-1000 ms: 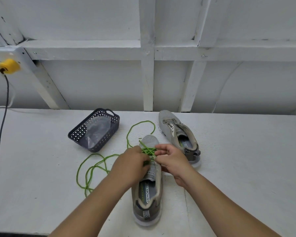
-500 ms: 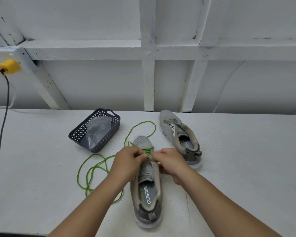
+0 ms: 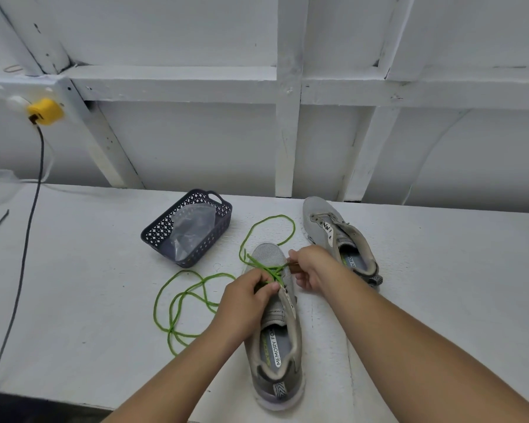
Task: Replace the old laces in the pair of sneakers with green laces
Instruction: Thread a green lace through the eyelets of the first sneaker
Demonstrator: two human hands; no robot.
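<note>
The near grey sneaker (image 3: 275, 328) is being laced on the white table (image 3: 74, 285), heel toward the person and toe pointing away. The green lace (image 3: 266, 270) is being crossed over the lowest eyelets near the toe, and a strand of it is being pinched by the curled fingers of the left hand (image 3: 248, 296) just over the left side of the tongue. The other end, at its dark tip, is being pinched by the right hand (image 3: 310, 267), which is being held just off the right edge of the sneaker.

Compared with half a second ago, the right hand is being drawn outward to the right, away from the left hand, so that the two hands are now set apart where they were nearly touching; the lace is being pulled taut across the toe as a result. The left hand is being kept over the shoe.

The slack of the lace is lying in loops on the table left of the sneaker, with one loop arching beyond the toe. The second grey sneaker (image 3: 339, 236) is lying unlaced, farther back and to the right. A dark perforated basket (image 3: 162, 233) holding a clear plastic bag (image 3: 193, 227) is sitting behind the loops.
</note>
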